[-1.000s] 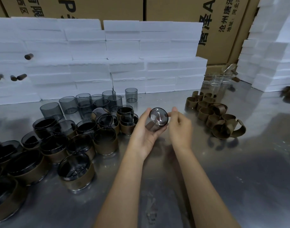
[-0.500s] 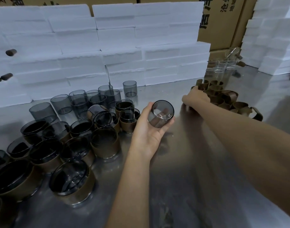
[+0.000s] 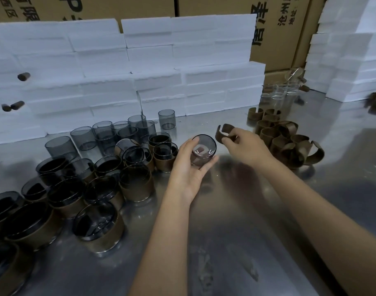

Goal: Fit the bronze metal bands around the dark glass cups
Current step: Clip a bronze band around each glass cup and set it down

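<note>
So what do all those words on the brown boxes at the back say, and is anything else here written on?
"唐泽", large black characters, cut off at the top edge, on the right cardboard box.
"沧州", then smaller characters, cut off, on the same box.
"地址:", small line beside it; the rest is cropped.
A large "P", partly hidden, and more characters too cropped to read, on the left cardboard box.
No text on the foam blocks, cups or bands.
</note>
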Available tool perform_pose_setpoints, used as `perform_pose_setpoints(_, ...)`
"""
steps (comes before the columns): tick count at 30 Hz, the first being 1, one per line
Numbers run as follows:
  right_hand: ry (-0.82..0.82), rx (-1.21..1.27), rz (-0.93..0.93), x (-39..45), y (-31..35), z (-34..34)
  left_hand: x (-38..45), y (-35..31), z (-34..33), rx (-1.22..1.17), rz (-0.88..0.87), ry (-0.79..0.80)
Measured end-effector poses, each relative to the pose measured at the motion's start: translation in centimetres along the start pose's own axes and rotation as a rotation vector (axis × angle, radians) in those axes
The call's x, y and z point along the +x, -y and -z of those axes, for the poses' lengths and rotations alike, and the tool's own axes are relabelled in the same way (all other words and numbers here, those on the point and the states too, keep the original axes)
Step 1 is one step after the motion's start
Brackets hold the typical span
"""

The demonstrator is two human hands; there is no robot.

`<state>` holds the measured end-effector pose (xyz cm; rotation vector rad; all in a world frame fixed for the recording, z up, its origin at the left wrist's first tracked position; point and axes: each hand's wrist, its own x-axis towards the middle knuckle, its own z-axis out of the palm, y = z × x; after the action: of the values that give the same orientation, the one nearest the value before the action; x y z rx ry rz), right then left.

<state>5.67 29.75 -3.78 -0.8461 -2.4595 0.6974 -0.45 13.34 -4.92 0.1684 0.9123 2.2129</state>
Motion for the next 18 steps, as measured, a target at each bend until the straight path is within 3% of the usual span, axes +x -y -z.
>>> perform_pose_setpoints(4,-0.133,0.174,0.141,-6.3,1.6,1.7,-0.6,0.2,-0.4,0.093,-0.084,-0.013)
perform_pose_setpoints(8,-0.081,0.095,0.244,-9.8,3.2,2.0,-2.0,0.6,-0.8,0.253,-0.157,0.04)
perform_pose_setpoints(12,-0.024,0.004,0.324,-11.4,4.4,2.3,-3.3,1.2,-1.0,0.247,-0.146,0.041)
perform_pose_setpoints(15,-0.06,0.058,0.251,-11.9,4.9,2.7,-4.1,1.2,-0.7,0.21,-0.131,0.034)
perform_pose_setpoints(18,-0.209,0.453,0.024,-10.7,5.1,3.3,-4.5,1.1,-0.4,0.201,-0.13,0.026)
